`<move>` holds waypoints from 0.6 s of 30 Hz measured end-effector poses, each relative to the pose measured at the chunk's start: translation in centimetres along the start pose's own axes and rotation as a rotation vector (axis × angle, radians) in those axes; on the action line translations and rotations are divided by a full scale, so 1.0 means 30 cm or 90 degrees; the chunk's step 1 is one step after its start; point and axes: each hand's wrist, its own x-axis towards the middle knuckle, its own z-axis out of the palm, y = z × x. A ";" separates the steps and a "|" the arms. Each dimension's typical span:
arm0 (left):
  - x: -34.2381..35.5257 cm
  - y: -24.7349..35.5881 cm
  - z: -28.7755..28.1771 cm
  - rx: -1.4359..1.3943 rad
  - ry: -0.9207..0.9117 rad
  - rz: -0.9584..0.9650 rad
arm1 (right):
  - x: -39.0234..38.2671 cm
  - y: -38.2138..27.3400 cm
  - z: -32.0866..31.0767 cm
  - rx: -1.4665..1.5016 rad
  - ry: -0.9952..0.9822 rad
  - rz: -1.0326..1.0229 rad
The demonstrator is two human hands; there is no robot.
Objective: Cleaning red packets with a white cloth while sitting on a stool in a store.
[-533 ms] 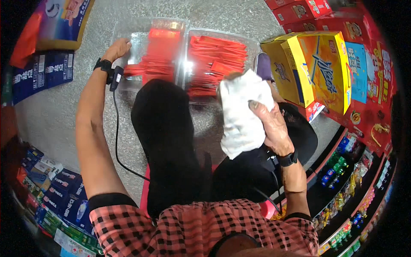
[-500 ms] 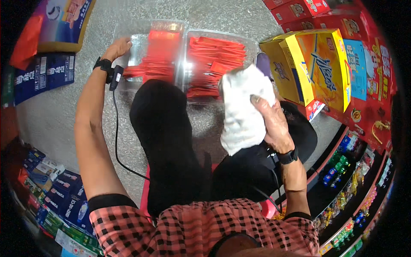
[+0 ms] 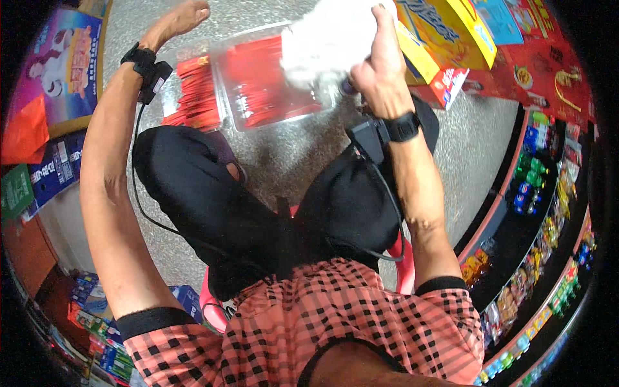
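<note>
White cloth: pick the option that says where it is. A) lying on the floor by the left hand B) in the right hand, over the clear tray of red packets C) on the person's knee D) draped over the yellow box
B: the right hand grips the white cloth above the clear tray of red packets.

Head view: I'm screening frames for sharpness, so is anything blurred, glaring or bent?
Head view: the white cloth in the right hand is overexposed and smeared; the clear tray shows slight glare; shelves bend along the dark fisheye rim.
</note>
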 end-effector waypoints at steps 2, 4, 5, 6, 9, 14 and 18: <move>0.050 0.118 0.037 -0.038 -0.052 0.018 | 0.040 -0.012 -0.035 0.062 -0.038 -0.024; 0.083 0.279 0.087 -0.044 -0.115 0.018 | 0.066 -0.036 -0.080 0.099 -0.057 -0.060; 0.087 0.329 0.087 -0.043 -0.119 0.027 | 0.071 -0.043 -0.087 0.138 -0.093 -0.082; 0.097 0.373 0.079 -0.034 -0.154 0.056 | 0.074 -0.052 -0.098 0.127 -0.105 -0.106; 0.148 0.333 0.034 -0.021 -0.229 0.078 | 0.083 -0.051 -0.102 0.122 -0.102 -0.108; 0.236 0.221 -0.163 0.061 -0.250 0.135 | 0.084 -0.025 -0.060 0.125 -0.091 -0.089; 0.286 0.426 -0.171 0.118 -0.271 0.071 | 0.083 -0.051 -0.091 0.131 -0.098 -0.112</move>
